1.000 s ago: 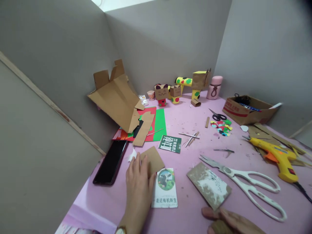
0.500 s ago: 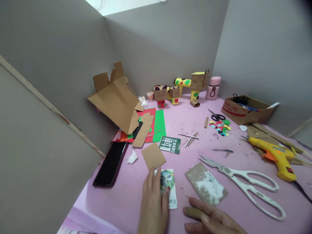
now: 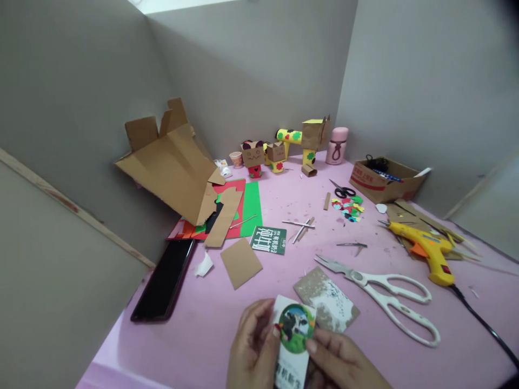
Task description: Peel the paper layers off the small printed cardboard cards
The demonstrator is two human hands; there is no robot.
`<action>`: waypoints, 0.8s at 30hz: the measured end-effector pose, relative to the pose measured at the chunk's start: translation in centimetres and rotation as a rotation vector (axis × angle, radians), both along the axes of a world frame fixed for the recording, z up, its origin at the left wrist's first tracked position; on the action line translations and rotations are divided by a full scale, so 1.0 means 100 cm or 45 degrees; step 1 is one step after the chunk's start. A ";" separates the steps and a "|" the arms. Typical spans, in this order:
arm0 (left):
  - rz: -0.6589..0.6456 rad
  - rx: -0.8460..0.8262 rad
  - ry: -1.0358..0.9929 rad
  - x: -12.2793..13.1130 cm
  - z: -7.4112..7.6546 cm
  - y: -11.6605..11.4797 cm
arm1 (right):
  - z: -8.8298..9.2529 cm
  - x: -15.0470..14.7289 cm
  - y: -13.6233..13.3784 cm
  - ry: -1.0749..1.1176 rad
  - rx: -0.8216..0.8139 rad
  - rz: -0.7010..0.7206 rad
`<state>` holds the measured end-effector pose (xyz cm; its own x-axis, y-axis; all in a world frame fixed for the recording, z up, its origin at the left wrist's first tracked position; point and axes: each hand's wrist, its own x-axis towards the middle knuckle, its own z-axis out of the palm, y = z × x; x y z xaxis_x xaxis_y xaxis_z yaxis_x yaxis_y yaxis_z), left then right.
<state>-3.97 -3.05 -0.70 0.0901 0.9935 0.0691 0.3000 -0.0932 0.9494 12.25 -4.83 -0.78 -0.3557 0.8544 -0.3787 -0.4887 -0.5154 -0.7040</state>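
Observation:
Both my hands grip a white printed card [image 3: 292, 367] with a round cow picture, raised off the near part of the table. My left hand [image 3: 255, 346] is closed on its left edge, thumb in front. At the right edge, my right hand [image 3: 340, 356] pinches it. Just behind lies a brown cardboard piece with torn white patches [image 3: 326, 300]. A plain cardboard square [image 3: 241, 263] and a green printed card [image 3: 269, 240] lie farther off. White-handled scissors [image 3: 385, 292] rest open to the right. Whatever is behind the white card is hidden.
On the pink table, a black phone [image 3: 164, 281] lies left, below a leaning cardboard box [image 3: 166, 167]. A corded yellow glue gun [image 3: 425, 246] lies right, near a small open box [image 3: 385, 183] and black scissors [image 3: 344, 190]. Cardboard animal figures [image 3: 312, 138] stand at the back.
The white card has been lifted from the table, and both hands now hold it. My right hand has come over from the right; the brown piece it held is no longer visible.

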 end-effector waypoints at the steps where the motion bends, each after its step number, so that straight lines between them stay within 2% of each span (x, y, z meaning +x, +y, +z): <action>1: -0.086 0.075 0.054 0.002 0.004 -0.001 | 0.002 0.006 0.001 -0.075 -0.031 -0.006; 3: -0.268 0.255 0.207 0.005 0.009 -0.003 | 0.004 0.015 0.003 -0.155 -0.066 -0.016; 5: -0.392 0.414 0.340 0.009 0.007 -0.004 | 0.004 0.022 0.003 -0.169 -0.062 -0.062; 8: -0.426 0.520 0.406 0.014 -0.005 -0.005 | -0.001 0.025 0.000 -0.161 -0.028 -0.135; 12: -0.391 0.492 0.390 0.021 -0.014 -0.009 | -0.005 0.025 -0.004 -0.131 0.081 -0.138; 17: -0.361 0.408 0.360 0.026 -0.011 -0.011 | 0.003 0.029 -0.001 -0.144 0.080 -0.095; 24: -0.448 0.233 0.309 0.023 -0.015 -0.006 | 0.013 0.032 0.001 -0.377 0.112 -0.084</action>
<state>-1.63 -3.62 -2.16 0.4551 0.8729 0.1758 0.4317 -0.3891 0.8138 15.43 -4.75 0.48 -0.1832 0.9061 -0.3814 -0.2859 -0.4203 -0.8611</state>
